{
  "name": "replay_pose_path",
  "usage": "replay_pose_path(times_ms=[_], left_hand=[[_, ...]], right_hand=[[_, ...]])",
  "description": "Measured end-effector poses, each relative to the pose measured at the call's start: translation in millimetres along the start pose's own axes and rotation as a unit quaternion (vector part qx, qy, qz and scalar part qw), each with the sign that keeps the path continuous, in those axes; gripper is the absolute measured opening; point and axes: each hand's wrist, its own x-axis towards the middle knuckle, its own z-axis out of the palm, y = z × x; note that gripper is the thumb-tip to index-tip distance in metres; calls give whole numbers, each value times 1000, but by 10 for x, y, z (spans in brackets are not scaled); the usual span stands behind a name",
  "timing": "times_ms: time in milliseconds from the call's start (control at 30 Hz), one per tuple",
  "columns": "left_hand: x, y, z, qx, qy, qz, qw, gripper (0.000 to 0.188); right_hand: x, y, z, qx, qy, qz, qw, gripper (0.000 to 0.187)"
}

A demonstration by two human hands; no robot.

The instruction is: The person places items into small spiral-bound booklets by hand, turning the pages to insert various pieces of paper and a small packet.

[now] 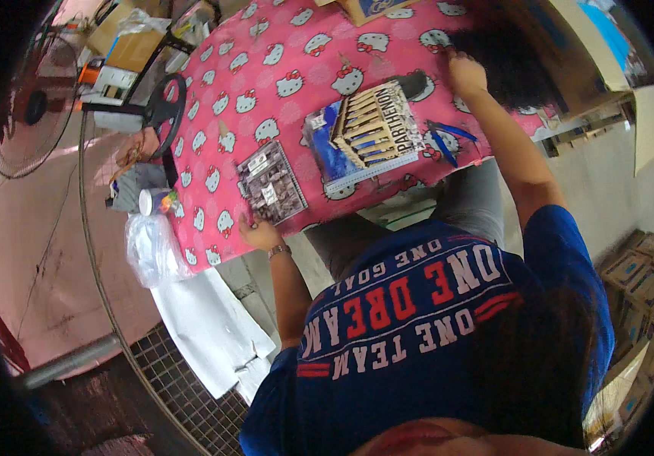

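Note:
My left hand (261, 232) rests at the near edge of the pink-covered table, fingers apart and empty, beside the lower corner of a small spiral notebook (272, 182) with a grey photo cover. My right hand (467, 74) reaches to the far right part of the table, at the edge of a black, fuzzy-looking mass (505, 68). Its fingers are partly hidden, so I cannot tell whether they grip anything. Between my hands lies a larger spiral notebook (365, 137) with a picture of a columned building. Blue pens (445, 144) lie to its right.
A dark oval item (417, 85) sits behind the large notebook. Along the table's left side are a black ring-shaped item (167, 114), a white cup (152, 201) and a clear plastic bag (148, 247). Cardboard boxes (608, 45) stand at the right; more cartons (646, 281) are stacked below.

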Motion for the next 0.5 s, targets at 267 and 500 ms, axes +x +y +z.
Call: replay_pose_path(times_ms=[267, 500], left_hand=[[-713, 2964, 144, -147, -364, 521, 758, 28], [-734, 2975, 231, 2, -423, 605, 675, 29]], right_hand=[[-6, -10, -469, 212, 120, 68, 967, 39], [-519, 97, -944, 391, 80, 10, 917, 39]])
